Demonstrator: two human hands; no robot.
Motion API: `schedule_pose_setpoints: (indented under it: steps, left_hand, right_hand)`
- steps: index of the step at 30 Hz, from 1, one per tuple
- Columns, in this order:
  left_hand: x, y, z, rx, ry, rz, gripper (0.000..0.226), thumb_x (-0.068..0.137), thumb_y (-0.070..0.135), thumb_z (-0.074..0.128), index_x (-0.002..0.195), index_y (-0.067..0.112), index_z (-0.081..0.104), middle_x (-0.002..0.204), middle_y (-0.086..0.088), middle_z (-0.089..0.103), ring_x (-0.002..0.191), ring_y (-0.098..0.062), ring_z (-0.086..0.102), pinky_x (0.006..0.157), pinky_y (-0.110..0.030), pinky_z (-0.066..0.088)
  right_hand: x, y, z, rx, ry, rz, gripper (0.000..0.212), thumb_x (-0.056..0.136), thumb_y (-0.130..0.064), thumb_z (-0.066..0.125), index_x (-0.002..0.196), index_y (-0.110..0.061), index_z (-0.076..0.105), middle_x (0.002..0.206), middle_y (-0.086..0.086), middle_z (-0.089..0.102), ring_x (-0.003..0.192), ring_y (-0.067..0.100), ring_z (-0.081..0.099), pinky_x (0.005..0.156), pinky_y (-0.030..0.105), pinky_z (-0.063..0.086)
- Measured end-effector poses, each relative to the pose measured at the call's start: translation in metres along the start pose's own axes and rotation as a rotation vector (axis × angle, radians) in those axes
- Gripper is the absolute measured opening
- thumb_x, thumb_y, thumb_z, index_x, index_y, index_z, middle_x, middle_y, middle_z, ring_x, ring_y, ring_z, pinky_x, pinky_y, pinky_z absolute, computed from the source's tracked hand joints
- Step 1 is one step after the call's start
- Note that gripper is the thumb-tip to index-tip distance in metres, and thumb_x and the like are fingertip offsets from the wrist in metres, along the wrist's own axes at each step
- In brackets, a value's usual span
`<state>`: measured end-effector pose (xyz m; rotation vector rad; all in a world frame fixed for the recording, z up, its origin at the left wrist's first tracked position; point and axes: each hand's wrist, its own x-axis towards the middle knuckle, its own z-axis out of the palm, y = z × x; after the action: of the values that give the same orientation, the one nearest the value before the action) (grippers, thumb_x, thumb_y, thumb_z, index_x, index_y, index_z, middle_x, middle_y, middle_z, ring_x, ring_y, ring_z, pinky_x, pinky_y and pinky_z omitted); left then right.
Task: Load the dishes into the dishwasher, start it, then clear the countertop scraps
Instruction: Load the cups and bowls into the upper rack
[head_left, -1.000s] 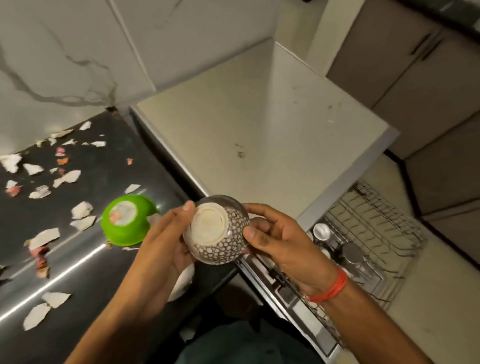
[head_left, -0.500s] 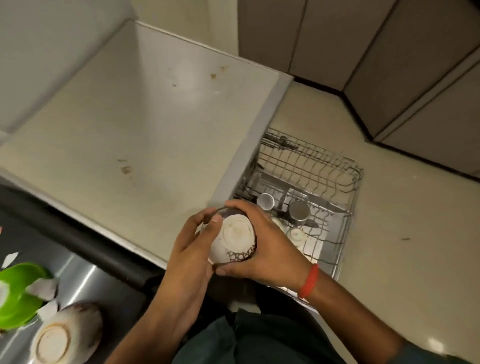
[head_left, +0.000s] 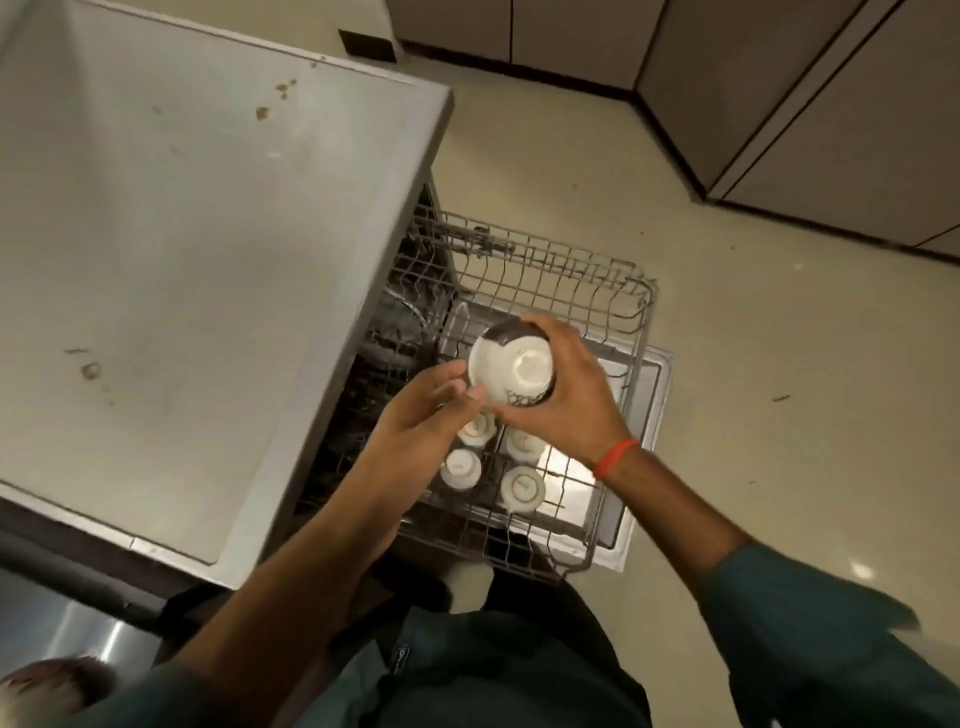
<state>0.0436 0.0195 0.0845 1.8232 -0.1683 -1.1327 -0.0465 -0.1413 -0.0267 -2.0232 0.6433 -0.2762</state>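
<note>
Your right hand grips the upturned bowl; left hand fingertips touch its rim, fingers loose. Rack with cups directly below both.

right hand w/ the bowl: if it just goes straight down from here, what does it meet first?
Probably the pulled-out dishwasher rack. The right hand holds the bowl above it, upside down, just beyond four upturned cups. Depth is unclear from overhead.
</note>
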Motion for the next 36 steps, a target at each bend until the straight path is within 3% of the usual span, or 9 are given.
schedule_pose_setpoints:
  steps: [2,5,10,13,15,17,23,32,36]
  left_hand:
    - [0.012,0.001,0.008,0.040,0.004,-0.043,0.038,0.097,0.041,0.063,0.135,0.044,0.058,0.136,0.015,0.061,0.122,-0.001,0.060,0.105,-0.032,0.047]
    - [0.036,0.002,0.020,0.114,-0.025,-0.083,0.042,0.098,0.043,0.063,0.139,0.043,0.055,0.142,0.012,0.057,0.128,-0.007,0.056,0.110,-0.040,0.045]
    - [0.075,0.001,0.039,0.219,-0.054,-0.131,0.042,0.099,0.040,0.063,0.140,0.039,0.054,0.142,0.010,0.058,0.127,-0.008,0.057,0.099,-0.030,0.048]
    - [0.095,-0.008,0.049,0.255,-0.058,-0.161,0.041,0.099,0.040,0.062,0.139,0.042,0.055,0.135,0.019,0.059,0.123,0.000,0.057,0.097,-0.028,0.049]
    - [0.104,-0.017,0.055,0.273,-0.067,-0.184,0.039,0.099,0.041,0.062,0.137,0.045,0.056,0.126,0.026,0.060,0.117,0.007,0.056,0.088,-0.022,0.047]
    - [0.105,-0.024,0.059,0.282,-0.078,-0.207,0.037,0.098,0.043,0.062,0.135,0.047,0.057,0.124,0.027,0.060,0.112,0.011,0.057,0.085,-0.021,0.046]
    - [0.102,-0.040,0.060,0.275,-0.053,-0.280,0.025,0.095,0.043,0.064,0.119,0.047,0.065,0.121,0.025,0.068,0.111,0.010,0.062,0.101,-0.035,0.050]
    - [0.112,-0.029,0.060,0.288,-0.048,-0.253,0.025,0.098,0.036,0.063,0.122,0.043,0.063,0.109,0.036,0.067,0.102,0.016,0.063,0.088,-0.020,0.049]
    - [0.112,-0.024,0.060,0.274,-0.065,-0.217,0.025,0.099,0.036,0.063,0.123,0.045,0.062,0.119,0.021,0.069,0.107,0.010,0.064,0.093,-0.026,0.051]
  right_hand:
    - [0.015,0.024,-0.004,-0.023,0.036,0.053,0.094,0.057,-0.045,0.090,0.138,-0.029,0.046,0.134,-0.006,0.054,0.122,0.015,0.052,0.102,0.042,0.048]
    - [0.037,0.062,-0.006,-0.029,0.071,0.173,0.092,0.054,-0.047,0.089,0.134,-0.031,0.047,0.129,-0.009,0.058,0.116,0.015,0.055,0.095,0.045,0.052]
    - [0.071,0.126,0.003,-0.079,0.113,0.322,0.096,0.054,-0.045,0.090,0.136,-0.024,0.044,0.130,0.000,0.059,0.117,0.024,0.056,0.094,0.045,0.052]
    - [0.089,0.164,0.014,-0.135,0.089,0.404,0.096,0.059,-0.035,0.091,0.140,-0.020,0.041,0.136,0.008,0.052,0.121,0.030,0.053,0.093,0.043,0.052]
    - [0.099,0.188,0.023,-0.187,0.068,0.435,0.098,0.059,-0.032,0.090,0.142,-0.020,0.040,0.138,0.009,0.048,0.123,0.032,0.052,0.095,0.042,0.052]
    - [0.106,0.206,0.031,-0.246,0.047,0.426,0.100,0.058,-0.031,0.090,0.143,-0.019,0.040,0.141,0.009,0.047,0.125,0.032,0.051,0.101,0.042,0.049]
    - [0.121,0.236,0.042,-0.440,-0.017,0.345,0.097,0.059,-0.031,0.090,0.143,-0.022,0.041,0.143,0.006,0.048,0.133,0.029,0.046,0.112,0.047,0.037]
    - [0.122,0.235,0.052,-0.550,-0.120,0.304,0.105,0.061,-0.030,0.092,0.149,-0.021,0.036,0.148,0.014,0.040,0.138,0.035,0.039,0.118,0.049,0.028]
    - [0.118,0.230,0.051,-0.507,-0.149,0.334,0.111,0.064,-0.032,0.090,0.155,-0.025,0.027,0.157,0.015,0.029,0.147,0.035,0.028,0.121,0.050,0.016]
